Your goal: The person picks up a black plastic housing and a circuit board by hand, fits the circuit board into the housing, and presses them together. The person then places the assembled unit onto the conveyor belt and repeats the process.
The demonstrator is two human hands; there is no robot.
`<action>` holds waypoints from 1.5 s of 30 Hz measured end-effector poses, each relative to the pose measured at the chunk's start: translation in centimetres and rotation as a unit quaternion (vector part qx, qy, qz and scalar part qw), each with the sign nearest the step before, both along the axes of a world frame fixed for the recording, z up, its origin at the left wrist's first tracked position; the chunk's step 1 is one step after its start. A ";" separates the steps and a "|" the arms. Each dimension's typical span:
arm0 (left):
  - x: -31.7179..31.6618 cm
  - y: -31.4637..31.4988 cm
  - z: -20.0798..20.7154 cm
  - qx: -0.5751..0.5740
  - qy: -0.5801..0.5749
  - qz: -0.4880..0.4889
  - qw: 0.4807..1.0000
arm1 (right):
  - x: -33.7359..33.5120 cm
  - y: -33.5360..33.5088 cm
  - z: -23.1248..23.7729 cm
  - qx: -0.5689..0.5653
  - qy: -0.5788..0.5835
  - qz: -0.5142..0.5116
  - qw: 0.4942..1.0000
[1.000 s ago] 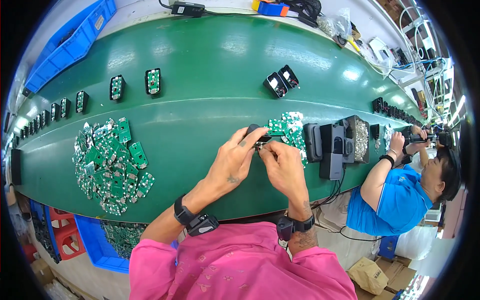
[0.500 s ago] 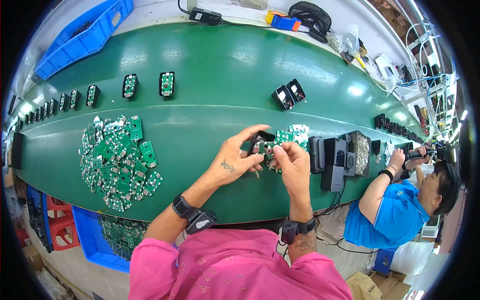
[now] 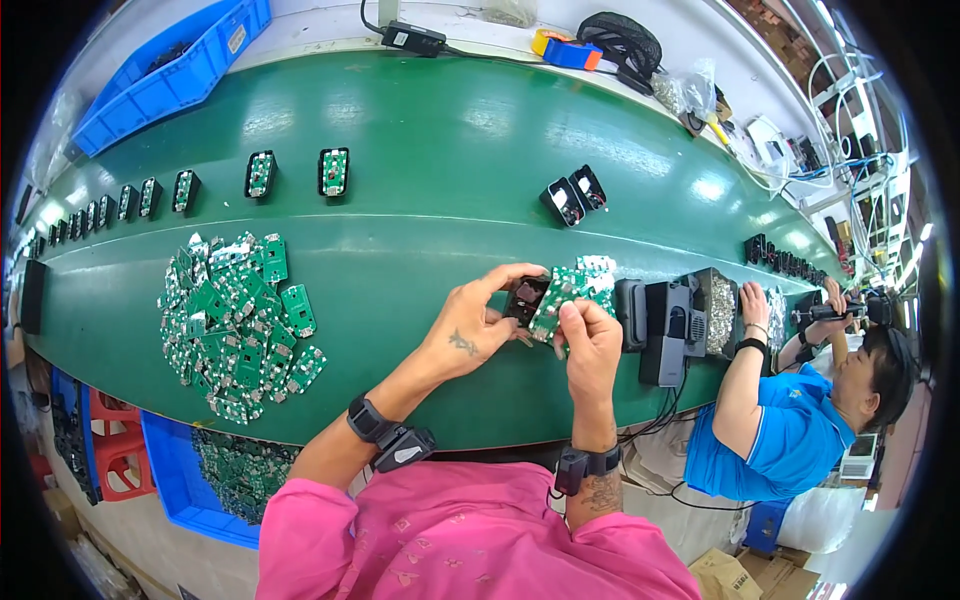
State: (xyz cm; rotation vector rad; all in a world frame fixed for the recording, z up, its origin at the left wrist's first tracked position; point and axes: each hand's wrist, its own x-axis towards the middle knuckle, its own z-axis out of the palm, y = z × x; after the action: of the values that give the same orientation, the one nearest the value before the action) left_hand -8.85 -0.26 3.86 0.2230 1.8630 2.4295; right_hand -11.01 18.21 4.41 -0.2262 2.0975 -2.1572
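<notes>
My left hand (image 3: 468,325) is closed around a small black plastic housing (image 3: 526,298), tilted so its open side shows. In my right hand (image 3: 590,335) a green circuit board (image 3: 547,312) is pinched between thumb and fingers, right beside the housing's opening. Whether board and housing touch or are wired together, I cannot tell. Just behind the right hand lies a small group of green circuit boards (image 3: 597,268). A large heap of loose boards (image 3: 235,320) covers the bench to the left.
Black housings with boards in them (image 3: 334,172) form a row toward the far left. Two open housings (image 3: 573,196) stand farther back. To the right are a grey-black device (image 3: 664,335) and a bin of small metal parts (image 3: 717,310). A co-worker in blue (image 3: 775,440) sits beyond.
The board in my right hand has turned to show its broad green face, and the housing's inside is now in view. The co-worker's near hand has moved left toward the metal-parts bin.
</notes>
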 end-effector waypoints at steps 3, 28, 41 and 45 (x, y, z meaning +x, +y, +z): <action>0.4 0.3 0.8 -0.051 0.022 0.052 0.997 | 0.0 0.4 0.5 0.060 0.016 0.103 0.993; 0.7 -0.7 1.4 0.030 0.067 0.051 0.996 | -0.6 -2.2 2.2 0.180 0.147 0.010 0.973; 0.8 -0.6 1.7 0.088 -0.012 0.096 0.991 | -0.1 -4.0 2.3 0.250 0.303 -0.029 0.919; 0.9 -0.7 1.7 0.082 -0.056 0.091 0.991 | -0.1 -4.3 2.1 0.239 0.268 -0.024 0.933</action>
State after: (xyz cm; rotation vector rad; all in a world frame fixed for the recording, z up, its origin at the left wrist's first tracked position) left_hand -7.95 -0.93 5.60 -0.0780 1.7088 2.6552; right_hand -11.08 13.87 6.52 -0.7857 2.8645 -1.6488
